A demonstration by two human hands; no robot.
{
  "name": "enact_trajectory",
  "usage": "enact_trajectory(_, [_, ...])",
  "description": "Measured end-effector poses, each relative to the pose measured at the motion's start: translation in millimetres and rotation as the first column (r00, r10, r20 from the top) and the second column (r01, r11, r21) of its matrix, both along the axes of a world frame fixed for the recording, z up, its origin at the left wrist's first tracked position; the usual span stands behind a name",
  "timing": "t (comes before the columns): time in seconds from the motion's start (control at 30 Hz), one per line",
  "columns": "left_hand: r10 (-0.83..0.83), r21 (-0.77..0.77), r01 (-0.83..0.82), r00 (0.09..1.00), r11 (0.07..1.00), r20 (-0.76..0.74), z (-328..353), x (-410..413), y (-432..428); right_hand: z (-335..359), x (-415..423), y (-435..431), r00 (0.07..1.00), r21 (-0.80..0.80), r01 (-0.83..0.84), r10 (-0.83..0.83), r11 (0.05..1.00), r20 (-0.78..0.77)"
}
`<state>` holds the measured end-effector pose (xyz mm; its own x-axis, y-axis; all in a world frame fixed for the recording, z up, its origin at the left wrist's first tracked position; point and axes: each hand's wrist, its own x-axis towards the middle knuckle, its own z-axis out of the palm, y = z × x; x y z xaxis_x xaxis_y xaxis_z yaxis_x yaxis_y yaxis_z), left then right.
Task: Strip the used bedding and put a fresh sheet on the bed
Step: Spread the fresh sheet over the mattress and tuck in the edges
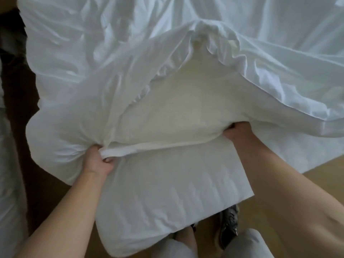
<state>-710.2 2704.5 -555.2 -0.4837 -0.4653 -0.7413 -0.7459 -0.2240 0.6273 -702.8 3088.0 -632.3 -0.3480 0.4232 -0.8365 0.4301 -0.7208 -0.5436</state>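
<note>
A white fitted sheet (pixel 111 75) lies rumpled over the bed, its elastic hem bunched in an arch near the middle. Below it the corner of the mattress (pixel 160 179) shows, quilted white, with a cream upper face (pixel 182 107) laid bare. My left hand (pixel 99 161) is closed on the sheet's hem at the left side of the corner. My right hand (pixel 235 133) grips the same hem on the right, fingers tucked under the cloth. The hem stretches taut between both hands across the corner.
Tan wooden floor (pixel 290 175) shows at the right and bottom. A dark strip of floor (pixel 16 101) runs along the left, with more white cloth (pixel 7 183) at the far left edge. My knees in grey trousers (pixel 247 244) and a dark shoe (pixel 229 222) are below the mattress corner.
</note>
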Motion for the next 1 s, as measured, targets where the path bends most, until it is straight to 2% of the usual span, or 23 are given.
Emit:
enact_trajectory(0.07, [0.107,0.027,-0.106,0.994,0.994,-0.025,-13.4,6.8,19.4,3.2,9.7,-6.3,0.990,-0.045,0.109,-0.112,0.993,-0.081])
enact_trajectory(0.1, [0.088,0.052,-0.087,0.996,0.995,-0.021,-17.5,12.2,26.5,5.7,15.5,-10.8,0.974,-0.151,0.191,-0.206,0.970,-0.092])
enact_trajectory(0.13, [0.142,0.119,-0.136,0.989,0.984,-0.044,-18.4,14.0,33.9,10.9,21.1,-15.4,0.987,-0.102,0.156,-0.158,0.982,-0.008])
enact_trajectory(0.17, [0.166,0.164,-0.156,0.985,0.974,-0.046,-19.1,16.8,39.6,20.2,27.8,-23.2,0.996,0.001,0.033,-0.033,0.999,0.085])
enact_trajectory(0.2, [0.132,0.179,-0.123,0.990,0.976,-0.038,-9.8,20.1,42.1,31.2,30.5,-25.2,0.968,0.110,-0.205,0.184,0.973,0.173])
enact_trajectory(0.23, [0.139,0.222,-0.124,0.989,0.967,-0.053,6.3,22.3,41.5,42.8,34.5,-25.9,0.875,0.168,-0.433,0.369,0.885,0.313])
enact_trajectory(0.27, [0.132,0.216,-0.111,0.987,0.970,-0.089,28.6,23.3,40.3,54.2,36.1,-16.7,0.871,0.200,-0.448,0.375,0.871,0.318])
enact_trajectory(0.3, [0.103,0.129,-0.087,0.987,0.988,-0.123,41.5,22.0,33.1,68.4,37.7,-9.7,0.954,0.179,-0.274,0.243,0.945,0.175])
enact_trajectory(0.33, [0.079,0.079,-0.069,0.987,0.994,-0.137,59.1,20.7,29.4,83.5,36.2,0.5,0.987,0.125,-0.162,0.160,0.979,0.028])
enact_trajectory(0.37, [0.057,0.115,-0.035,0.980,0.993,-0.192,78.3,20.3,31.6,101.4,32.3,6.3,1.000,0.183,-0.018,0.019,0.983,-0.001])
enact_trajectory(0.4, [0.075,0.192,-0.032,0.973,0.981,-0.218,103.3,18.5,33.8,122.9,26.7,10.9,0.998,0.225,0.044,-0.035,0.973,-0.043])
enact_trajectory(0.43, [0.087,0.192,-0.042,0.969,0.981,-0.233,121.9,17.3,32.7,145.4,23.2,12.4,0.998,0.276,-0.038,0.050,0.960,-0.036])
enact_trajectory(0.5, [0.115,0.168,-0.088,0.980,0.982,-0.164,150.3,18.1,27.0,181.2,33.6,11.0,0.959,0.307,-0.278,0.284,0.910,0.027])
enact_trajectory(0.53, [0.135,0.173,-0.111,0.982,0.979,-0.134,163.1,24.9,24.9,194.9,40.3,9.7,0.948,0.305,-0.314,0.314,0.899,0.050])
enact_trajectory(0.6, [0.274,0.205,-0.238,0.947,0.949,-0.168,176.1,40.8,20.5,201.9,56.8,14.8,0.971,0.327,-0.226,0.238,0.918,0.001])
enact_trajectory(0.63, [0.339,0.260,-0.293,0.928,0.920,-0.154,180.7,48.0,14.6,207.0,64.8,16.5,0.968,0.315,-0.246,0.247,0.917,0.040])
enact_trajectory(0.7, [0.396,0.354,-0.334,0.911,0.873,-0.118,189.8,61.5,10.6,216.9,79.1,22.2,0.913,0.220,-0.401,0.369,0.889,0.172])
enact_trajectory(0.77, [0.404,0.483,-0.327,0.913,0.812,-0.061,197.3,67.5,4.1,231.4,70.4,37.9,0.939,0.139,-0.341,0.330,0.930,0.100])
enact_trajectory(0.83, [0.440,0.442,-0.337,0.885,0.831,-0.151,200.7,68.1,14.7,242.0,51.8,62.6,0.964,0.172,-0.259,0.266,0.950,-0.017])
enact_trajectory(0.87, [0.453,0.311,-0.382,0.869,0.870,-0.199,199.5,70.4,23.5,240.6,50.7,72.3,0.957,0.208,-0.288,0.291,0.935,0.017])
enact_trajectory(0.93, [0.448,0.292,-0.408,0.890,0.865,-0.083,186.0,79.0,46.3,231.7,67.6,84.1,0.904,0.184,-0.419,0.389,0.889,0.177])
enact_trajectory(1.0, [0.394,0.235,-0.387,0.919,0.892,0.018,176.8,79.7,63.5,226.7,69.4,93.3,0.866,0.152,-0.491,0.463,0.858,0.187])
